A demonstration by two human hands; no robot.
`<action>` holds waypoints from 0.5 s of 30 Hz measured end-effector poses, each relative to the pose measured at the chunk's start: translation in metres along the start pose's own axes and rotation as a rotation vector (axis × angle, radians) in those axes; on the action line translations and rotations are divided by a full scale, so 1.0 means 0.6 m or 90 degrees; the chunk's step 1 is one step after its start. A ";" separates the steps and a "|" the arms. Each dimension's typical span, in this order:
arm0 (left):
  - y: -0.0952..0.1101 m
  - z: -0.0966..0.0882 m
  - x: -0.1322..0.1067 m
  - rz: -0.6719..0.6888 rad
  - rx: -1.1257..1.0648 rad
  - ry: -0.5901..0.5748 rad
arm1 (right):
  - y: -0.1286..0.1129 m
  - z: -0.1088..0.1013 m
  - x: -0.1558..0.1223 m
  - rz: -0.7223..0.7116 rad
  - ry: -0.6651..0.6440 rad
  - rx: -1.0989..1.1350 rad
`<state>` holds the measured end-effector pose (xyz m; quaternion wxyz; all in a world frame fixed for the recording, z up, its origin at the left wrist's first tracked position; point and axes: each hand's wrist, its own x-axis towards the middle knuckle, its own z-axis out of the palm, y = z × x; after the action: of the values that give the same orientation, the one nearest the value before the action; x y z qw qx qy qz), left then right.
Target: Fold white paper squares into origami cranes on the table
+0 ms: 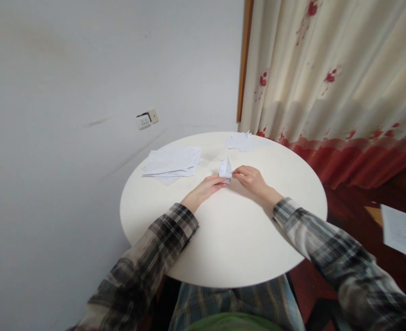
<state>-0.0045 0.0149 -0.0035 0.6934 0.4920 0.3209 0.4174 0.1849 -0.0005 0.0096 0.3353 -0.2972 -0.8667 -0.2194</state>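
A small folded piece of white paper (225, 167) with pointed upper tips stands near the middle of the round white table (223, 248). My left hand (210, 185) grips its lower left side, fingers closed along the bottom edge. From the right, my right hand (250, 177) pinches the paper's right edge between thumb and forefinger. The parts of the paper under my fingertips are hidden.
A stack of white paper sheets (173, 161) lies at the table's back left. More white paper pieces (242, 141) lie at the back edge. A wall with a socket (143, 121) stands left, a curtain (327, 92) right. Printed sheets (403, 232) lie lower right.
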 end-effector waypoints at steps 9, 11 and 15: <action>0.003 0.002 -0.003 -0.021 -0.041 0.021 | 0.002 0.000 0.000 -0.009 0.020 0.005; 0.004 0.003 -0.004 -0.022 -0.049 0.022 | 0.001 0.000 0.000 -0.003 0.014 0.020; 0.005 0.003 -0.004 -0.024 -0.041 0.023 | -0.001 -0.004 0.000 0.007 0.010 0.032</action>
<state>-0.0050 0.0126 0.0001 0.7110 0.4556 0.3289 0.4228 0.1853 -0.0021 0.0113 0.3507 -0.2920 -0.8676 -0.1975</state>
